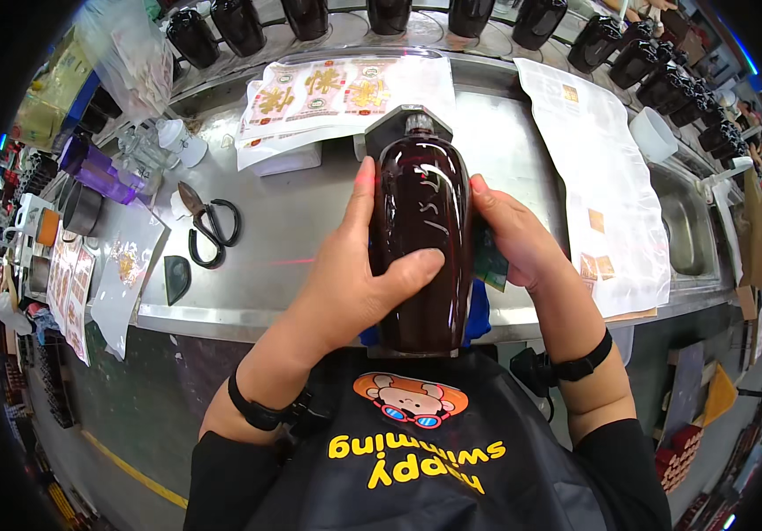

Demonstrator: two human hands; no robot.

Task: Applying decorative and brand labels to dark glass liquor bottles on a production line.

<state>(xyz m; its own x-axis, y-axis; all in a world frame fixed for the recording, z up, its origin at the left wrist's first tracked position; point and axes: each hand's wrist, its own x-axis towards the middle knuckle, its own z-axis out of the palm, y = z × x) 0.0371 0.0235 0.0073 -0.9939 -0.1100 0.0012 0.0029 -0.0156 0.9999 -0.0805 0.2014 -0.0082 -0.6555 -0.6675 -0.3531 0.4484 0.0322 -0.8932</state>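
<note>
A tall, glossy dark-red bottle (pixel 421 212) lies along the middle of the view, its ribbed clear neck pointing away from me and its base near my apron. My left hand (pixel 354 257) wraps its left side, with the thumb across the front. Against the bottle's right side, my right hand (pixel 518 230) presses its fingertips. A dark green flat piece (pixel 490 261) shows between the right palm and the bottle; whether the hand grips it is unclear. Past the neck stands a dark angular holder (pixel 381 133). Blue material (pixel 478 314) shows below the bottle.
Sheets with gold decals (pixel 323 88) lie beyond the bottle on the metal table. Scissors (pixel 208 226) and a dark green scraper (pixel 177 280) rest at left, near a purple bottle (pixel 98 168). White paper (pixel 589 177) and a sink (pixel 686 230) are at right. Dark bottles (pixel 310 18) line the back.
</note>
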